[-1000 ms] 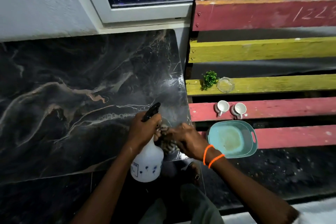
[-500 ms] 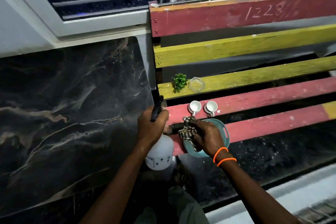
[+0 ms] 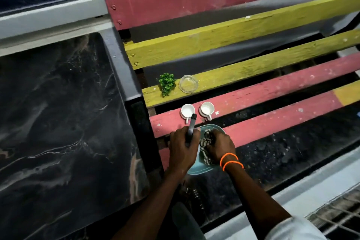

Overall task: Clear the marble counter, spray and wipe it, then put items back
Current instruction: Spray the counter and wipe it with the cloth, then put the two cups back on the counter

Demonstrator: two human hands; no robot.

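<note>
My left hand point(image 3: 182, 149) grips the spray bottle by its black trigger head point(image 3: 191, 130); the white body is almost hidden under the hand. My right hand point(image 3: 221, 147) is closed on a striped cloth point(image 3: 206, 149) and rests with it inside the teal tray point(image 3: 196, 169) on the bench's front red slat. The black marble counter point(image 3: 64, 122) lies bare to the left. Two white cups point(image 3: 187, 112) point(image 3: 207, 109) stand on the red slat just beyond the hands. A small green plant point(image 3: 166, 83) and a glass ashtray point(image 3: 188, 84) sit on the yellow slat behind them.
The painted bench point(image 3: 263, 91) has dark gaps between its slats and a red backrest marked 1228. A window frame point(image 3: 50, 13) runs behind the counter. My leg and a white surface show at the bottom right.
Both hands moved right off the counter edge to the bench. The bottle now hangs over the tray's left rim, and the cloth went down into the tray.
</note>
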